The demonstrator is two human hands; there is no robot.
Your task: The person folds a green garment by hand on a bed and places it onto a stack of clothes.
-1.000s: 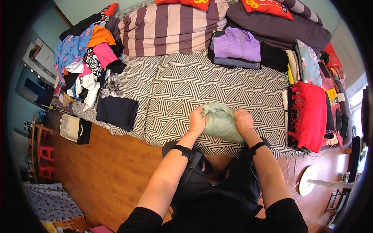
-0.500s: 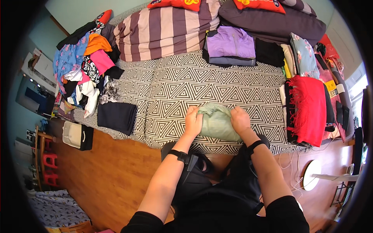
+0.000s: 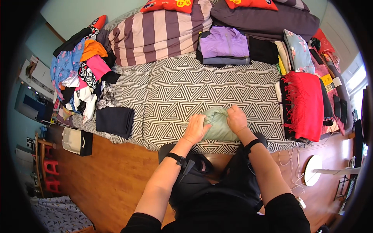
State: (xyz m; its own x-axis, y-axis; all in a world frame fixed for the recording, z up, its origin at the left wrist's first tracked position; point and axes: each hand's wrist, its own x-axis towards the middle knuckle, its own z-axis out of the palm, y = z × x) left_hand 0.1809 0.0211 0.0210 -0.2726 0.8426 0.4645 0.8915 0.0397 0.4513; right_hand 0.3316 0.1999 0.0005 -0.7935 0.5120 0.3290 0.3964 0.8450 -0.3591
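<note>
A pale green piece of thin fabric, folded into a small bundle (image 3: 220, 130), lies on the patterned sofa cover (image 3: 171, 105) near its front edge, right before my knees. At its left side my left hand (image 3: 195, 128) grips the edge, its thumb lying over the fabric. My right hand (image 3: 236, 119) is closed on the upper right corner. Between the two hands the top edge is gathered and slightly lifted, with a fold opening toward me. The fabric under my fingers is hidden.
To the left lie a dark folded garment (image 3: 114, 122) and a heap of mixed clothes (image 3: 87, 66). Folded purple clothing (image 3: 224, 43) is stacked at the back. A red fringed scarf (image 3: 307, 106) tops a pile on the right. A white bin (image 3: 72, 139) stands on the floor.
My left hand has turned, bringing its thumb over the green bundle. The right hand has shifted slightly left, and the bundle's upper edge has changed shape. The whole view has shifted a little.
</note>
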